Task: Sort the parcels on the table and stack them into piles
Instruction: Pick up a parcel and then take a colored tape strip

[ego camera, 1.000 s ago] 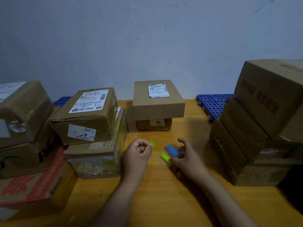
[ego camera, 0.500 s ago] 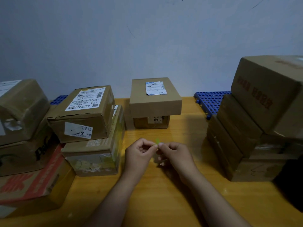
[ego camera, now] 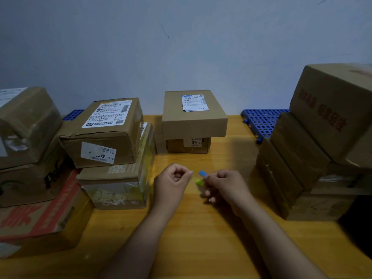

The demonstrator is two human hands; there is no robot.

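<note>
Two hands are parting low in the centre of the frame. Half a second back they were pinched together, and now there's a clear gap between them. The left hand [ego camera: 173,180] is curled, thumb and forefinger nipped shut, but whether a peeled sliver sits in that pinch I cannot tell. The right hand [ego camera: 223,184] grips a blue tab [ego camera: 203,173] and a green tab [ego camera: 198,181], both poking toward the left hand.

Neither hand is on a parcel, and bare table [ego camera: 191,228] lies under them. At lower left sits the red-printed parcel [ego camera: 36,218]. Left of centre, the labelled parcel [ego camera: 100,133] rides on the yellow-taped parcel [ego camera: 116,186]. At right stands the tall pile [ego camera: 302,168]. Farthest back, the flat parcel [ego camera: 194,115] caps the small parcel [ego camera: 188,144].

My read is that the stacking looks largely done, and this parting is a tab coming off to mark a pile.
</note>
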